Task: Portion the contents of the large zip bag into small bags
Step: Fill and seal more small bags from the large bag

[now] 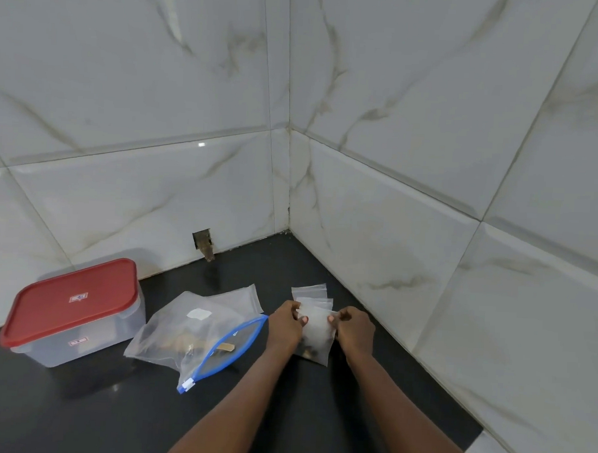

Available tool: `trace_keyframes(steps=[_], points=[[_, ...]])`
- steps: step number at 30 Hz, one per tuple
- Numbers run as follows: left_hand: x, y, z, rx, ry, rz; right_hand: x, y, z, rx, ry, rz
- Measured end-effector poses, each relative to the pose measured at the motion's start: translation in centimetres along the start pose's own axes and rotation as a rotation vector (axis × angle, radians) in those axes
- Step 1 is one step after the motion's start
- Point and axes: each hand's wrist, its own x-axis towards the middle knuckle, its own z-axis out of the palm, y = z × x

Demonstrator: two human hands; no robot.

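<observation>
Small bag [315, 333] held between both hands, left hand [286, 323] and right hand [355, 328] pinching its top corners

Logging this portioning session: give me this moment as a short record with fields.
surface: black counter in a tiled corner
large zip bag: lying open, blue zip, contents inside
small bag: held by both hands, dark pieces at bottom
left hand: pinches its top left
right hand: pinches its top right
spare small bags: stacked behind the hands
container: red lid on, left of large zip bag
</observation>
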Motion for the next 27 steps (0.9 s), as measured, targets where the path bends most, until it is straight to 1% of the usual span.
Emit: trace_keyframes(steps=[2,5,7,8,11,14,17,21,24,27], points=[[0.2,0.2,0.1,0.014,0.018,-0.001,0.3,-0.2,0.2,-0.056,0.010,-0.004],[0.7,1.3,-0.5,0.053,0.073,0.065,0.2,-1.1,0.8,-0.119,0.097,-0.031],[1.5,2.1,-1.5,0.071,0.108,0.135,-0.1,-2.2,1.5,-0.138,0.163,-0.157],[2.1,2.3,-2.1,0.085,0.121,0.171,-0.3,-2.8,2.1,-0.144,0.165,-0.229],[4.1,2.1,-4.8,0.191,0.160,0.212,-0.4,-4.7,4.3,-0.202,0.039,-0.389],[5.7,1.1,-7.3,0.329,0.134,0.120,-0.2,-6.3,7.2,-0.379,-0.165,-0.480],[6.7,-0.1,-9.0,0.454,0.041,-0.021,0.2,-7.3,10.2,-0.510,-0.316,-0.399],[6.9,-1.2,-9.6,0.599,-0.096,-0.115,0.5,-7.5,12.6,-0.601,-0.352,-0.253],[6.9,-2.1,-9.7,0.656,-0.147,-0.161,0.9,-7.6,13.5,-0.694,-0.374,-0.237],[6.6,-2.8,-9.9,0.654,-0.160,-0.168,0.7,-7.8,13.7,-0.704,-0.380,-0.244]])
